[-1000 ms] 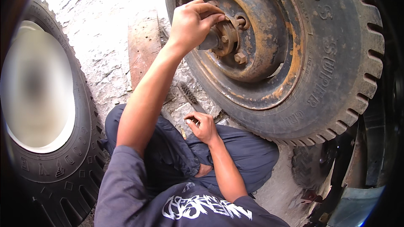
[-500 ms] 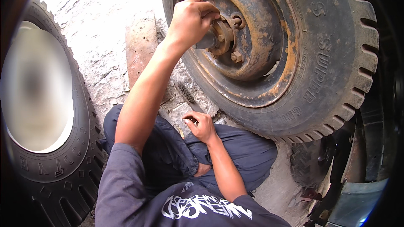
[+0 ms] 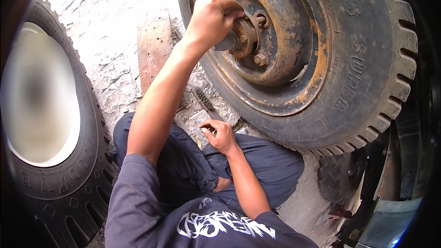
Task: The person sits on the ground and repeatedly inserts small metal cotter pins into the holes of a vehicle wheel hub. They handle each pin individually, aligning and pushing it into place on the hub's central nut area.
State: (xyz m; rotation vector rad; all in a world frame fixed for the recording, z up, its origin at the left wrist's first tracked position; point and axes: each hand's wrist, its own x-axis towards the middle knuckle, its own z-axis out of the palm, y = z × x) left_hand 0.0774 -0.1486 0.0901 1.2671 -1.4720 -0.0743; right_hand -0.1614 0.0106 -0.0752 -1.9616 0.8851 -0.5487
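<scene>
My left hand (image 3: 212, 20) reaches up to the hub (image 3: 244, 36) of a large wheel. Its fingers are curled and pinched together at the hub's upper left, hiding whatever is between them. Close by, a bolt stud (image 3: 261, 19) sticks out of the rusty wheel centre, and a hex nut (image 3: 260, 59) sits lower down. The rusty rim (image 3: 275, 108) carries a thick black tyre (image 3: 342, 78). Over my lap, my right hand (image 3: 222, 137) is closed, thumb against curled fingers; anything in it is too small to make out.
Another tyre with a pale rim (image 3: 57, 156) stands at my left. A wire brush (image 3: 204, 98) lies on rough ground between my knees and the wheel. Beyond it is a worn, reddish-brown flat strip (image 3: 154, 48). A smaller treaded tyre (image 3: 334, 179) is at the right.
The view has shifted a little, so the wheel appears slightly farther right. My left hand stays at the hub with a small turn of the fingers. My right hand keeps its place.
</scene>
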